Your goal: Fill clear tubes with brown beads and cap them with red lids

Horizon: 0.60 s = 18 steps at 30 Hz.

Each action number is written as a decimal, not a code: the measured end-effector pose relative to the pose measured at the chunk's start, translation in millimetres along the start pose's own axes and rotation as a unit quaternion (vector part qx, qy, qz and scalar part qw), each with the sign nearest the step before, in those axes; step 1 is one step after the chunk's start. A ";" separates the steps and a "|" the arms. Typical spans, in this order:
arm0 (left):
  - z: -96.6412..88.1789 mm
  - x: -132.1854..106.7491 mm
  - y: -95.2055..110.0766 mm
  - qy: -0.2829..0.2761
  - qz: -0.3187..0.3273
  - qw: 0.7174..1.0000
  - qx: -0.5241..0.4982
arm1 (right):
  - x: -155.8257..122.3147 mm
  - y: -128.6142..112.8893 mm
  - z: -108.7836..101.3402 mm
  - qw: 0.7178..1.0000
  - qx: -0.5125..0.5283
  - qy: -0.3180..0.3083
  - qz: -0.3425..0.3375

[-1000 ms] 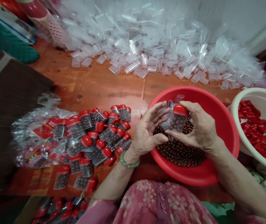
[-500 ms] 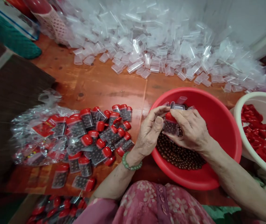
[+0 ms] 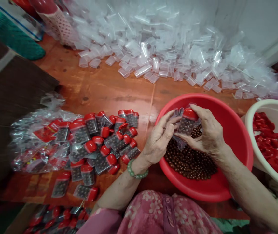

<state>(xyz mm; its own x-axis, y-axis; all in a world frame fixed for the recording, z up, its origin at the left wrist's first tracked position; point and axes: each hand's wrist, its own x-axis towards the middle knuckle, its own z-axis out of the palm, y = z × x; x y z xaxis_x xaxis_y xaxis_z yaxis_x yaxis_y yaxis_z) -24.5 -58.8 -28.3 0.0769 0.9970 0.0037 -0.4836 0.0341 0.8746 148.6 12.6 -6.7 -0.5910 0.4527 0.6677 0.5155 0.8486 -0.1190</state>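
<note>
My right hand (image 3: 208,131) holds a small clear plastic container (image 3: 187,126) with a red cap, its fingers at the cap and its thumb under the bottom end. Dark brown beads show through the wall. My left hand (image 3: 159,139) has its fingers stretched out to the container's left edge, where they seem to touch it; a green bead bracelet (image 3: 137,170) is on that wrist. Both hands are over a red basin (image 3: 236,139) with loose brown beads (image 3: 192,164). Uncapped clear containers (image 3: 180,143) lie among the beads, partly hidden by my hands.
Filled, red-capped containers (image 3: 102,162) lie in a heap at the left, beside a clear plastic bag (image 3: 29,130). Uncapped clear containers (image 3: 163,42) are piled along the back. On the right stands a white bucket (image 3: 250,120) with red caps (image 3: 273,143).
The capped container has moved right and turned more into view in my right hand. My left hand's thumb has come closer to its fingers.
</note>
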 end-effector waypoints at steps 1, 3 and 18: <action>-0.2 -0.2 0.8 -0.008 -0.003 1.000 0.014 | -0.1 0.2 0.2 1.000 0.003 0.001 -0.002; -0.4 0.1 2.2 -0.031 -0.004 0.999 0.041 | -0.5 0.6 0.8 1.000 0.007 0.002 -0.007; 0.8 4.4 3.0 -0.060 -0.006 0.998 0.031 | -0.7 0.8 -12.9 0.996 0.046 -0.069 -0.013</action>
<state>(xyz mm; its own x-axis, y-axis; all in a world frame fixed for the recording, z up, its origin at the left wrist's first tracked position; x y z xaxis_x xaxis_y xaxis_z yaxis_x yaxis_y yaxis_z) -24.9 -54.4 -25.3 0.1883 0.9809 0.0489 -0.4280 0.0371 0.9030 157.4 9.4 2.2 -0.6864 0.4592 0.5639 0.4445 0.8786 -0.1744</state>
